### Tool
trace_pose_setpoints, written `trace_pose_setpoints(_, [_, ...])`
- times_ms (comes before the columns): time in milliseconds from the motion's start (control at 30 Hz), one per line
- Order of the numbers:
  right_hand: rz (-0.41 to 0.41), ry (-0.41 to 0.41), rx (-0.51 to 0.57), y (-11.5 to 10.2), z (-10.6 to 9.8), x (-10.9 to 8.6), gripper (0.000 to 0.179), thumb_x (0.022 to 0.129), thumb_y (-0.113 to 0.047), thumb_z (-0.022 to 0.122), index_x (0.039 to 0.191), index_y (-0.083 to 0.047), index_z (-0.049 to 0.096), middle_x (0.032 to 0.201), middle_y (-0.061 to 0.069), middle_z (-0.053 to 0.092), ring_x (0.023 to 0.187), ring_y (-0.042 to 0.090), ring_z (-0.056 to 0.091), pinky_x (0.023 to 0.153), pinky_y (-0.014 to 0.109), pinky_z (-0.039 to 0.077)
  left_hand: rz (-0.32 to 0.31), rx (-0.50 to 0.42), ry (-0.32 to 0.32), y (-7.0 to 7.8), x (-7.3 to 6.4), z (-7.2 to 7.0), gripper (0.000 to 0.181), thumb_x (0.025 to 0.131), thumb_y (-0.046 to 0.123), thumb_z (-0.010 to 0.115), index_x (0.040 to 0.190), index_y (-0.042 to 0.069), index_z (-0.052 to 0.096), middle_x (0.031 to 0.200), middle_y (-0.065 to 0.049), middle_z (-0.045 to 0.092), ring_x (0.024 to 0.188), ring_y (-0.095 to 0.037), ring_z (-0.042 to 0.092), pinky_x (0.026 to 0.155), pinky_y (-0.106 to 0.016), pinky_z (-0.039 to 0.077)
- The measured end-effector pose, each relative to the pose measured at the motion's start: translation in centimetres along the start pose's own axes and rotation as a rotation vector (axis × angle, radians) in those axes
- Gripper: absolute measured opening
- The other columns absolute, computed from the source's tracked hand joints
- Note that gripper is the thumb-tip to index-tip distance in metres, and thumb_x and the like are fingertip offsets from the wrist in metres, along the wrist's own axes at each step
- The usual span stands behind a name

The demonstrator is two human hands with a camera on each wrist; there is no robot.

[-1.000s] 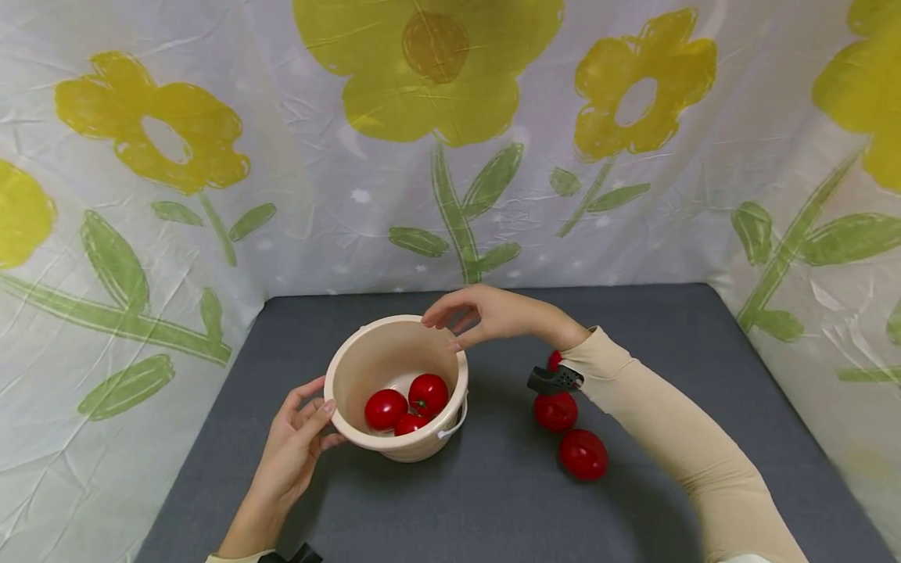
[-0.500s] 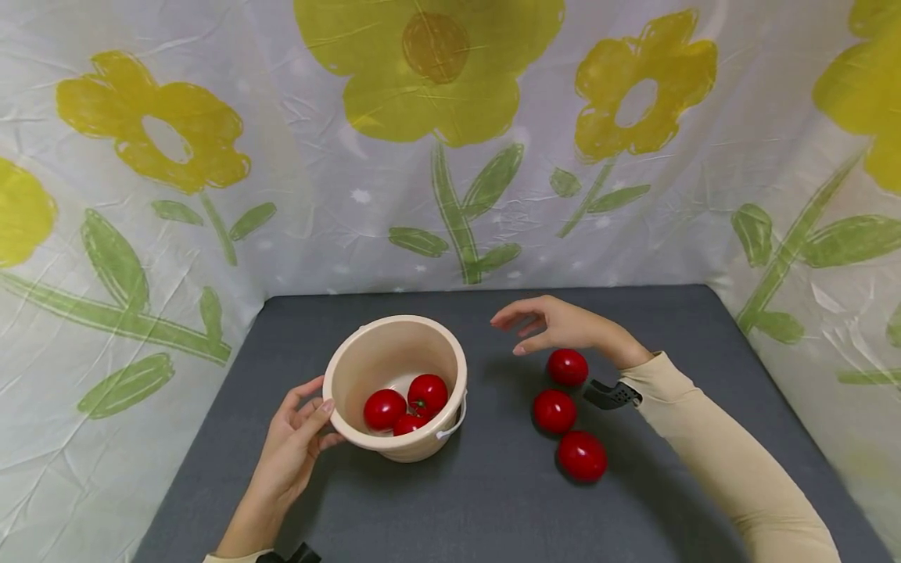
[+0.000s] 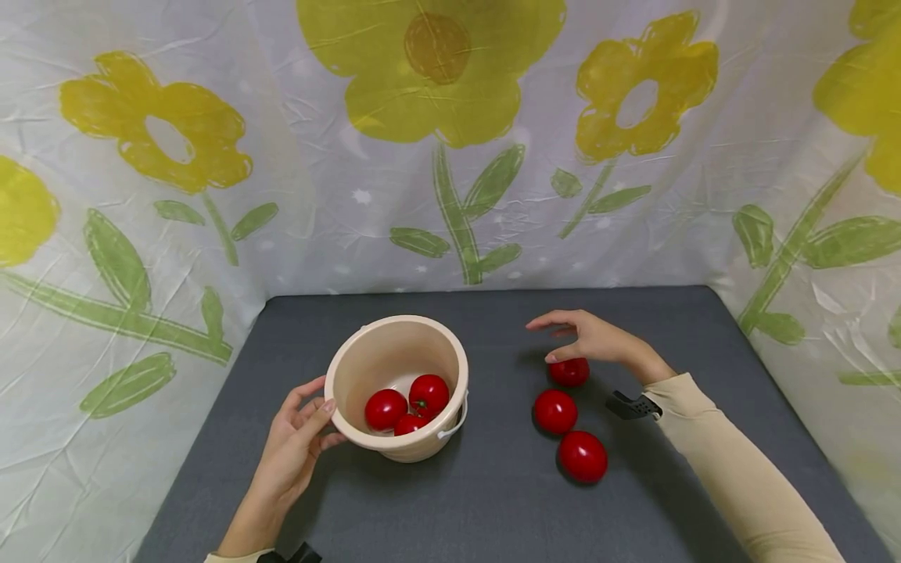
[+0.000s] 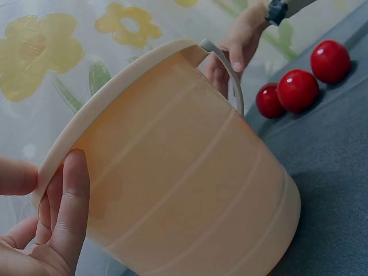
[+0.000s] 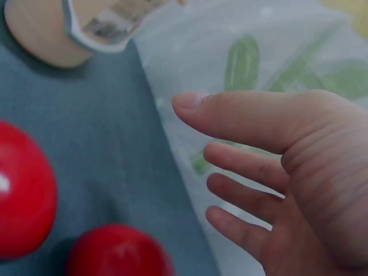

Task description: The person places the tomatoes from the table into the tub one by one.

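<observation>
We've got the cream bucket point(image 3: 396, 387) upright on the grey mat point(image 3: 493, 500), mouth up, handle hanging down its side, three tomatoes inside. Our left hand point(image 3: 292, 450) grips its rim, thumb inside, fingers curled on the wall. Right of it, three loose tomatoes sit in a short row. Our right hand point(image 3: 598, 340) hovers open and empty over the far tomato point(image 3: 568, 371). Probably best to cup it gently from above; it's roundish, so no real long axis.

Left grip point(image 3: 296, 450) curled in a hold; right grip point(image 3: 594, 340) loosely spread.
</observation>
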State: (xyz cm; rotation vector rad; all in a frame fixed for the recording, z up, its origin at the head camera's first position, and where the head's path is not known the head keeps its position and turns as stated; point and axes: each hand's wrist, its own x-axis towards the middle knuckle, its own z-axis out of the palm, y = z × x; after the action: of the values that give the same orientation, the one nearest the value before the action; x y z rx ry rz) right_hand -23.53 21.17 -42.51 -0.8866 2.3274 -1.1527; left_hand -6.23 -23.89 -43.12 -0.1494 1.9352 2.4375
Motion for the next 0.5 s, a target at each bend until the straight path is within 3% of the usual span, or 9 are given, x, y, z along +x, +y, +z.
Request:
trace_pose_setpoints(167, [0.050, 0.024, -0.002, 1.6, 0.3, -0.9, 0.056, 0.085, -0.021, 0.078, 0.137, -0.016, 0.057, 0.145, 0.009, 0.054, 0.136, 0.039, 0.045, 0.115, 0.063, 0.032, -0.001, 0.003, -0.001, 0.0, 0.0, 0.0, 0.039, 0.100, 0.004, 0.055, 0.133, 0.014, 0.038, 0.105, 0.005, 0.068, 0.086, -0.006, 0.070, 0.066, -0.024, 0.061])
trace_pose_setpoints(500, [0.062, 0.028, -0.017, 3.7, 1.0, -2.1, 0.060, 0.084, -0.015, 0.079, 0.138, -0.004, 0.055, 0.143, 0.018, 0.053, 0.134, 0.042, 0.044, 0.111, 0.066, 0.035, 0.008, -0.001, 0.000, 0.0, 0.1, 0.0, 0.038, 0.099, 0.003, 0.055, 0.132, 0.014, 0.040, 0.103, 0.006, 0.068, 0.084, -0.006, 0.070, 0.065, -0.025, 0.061])
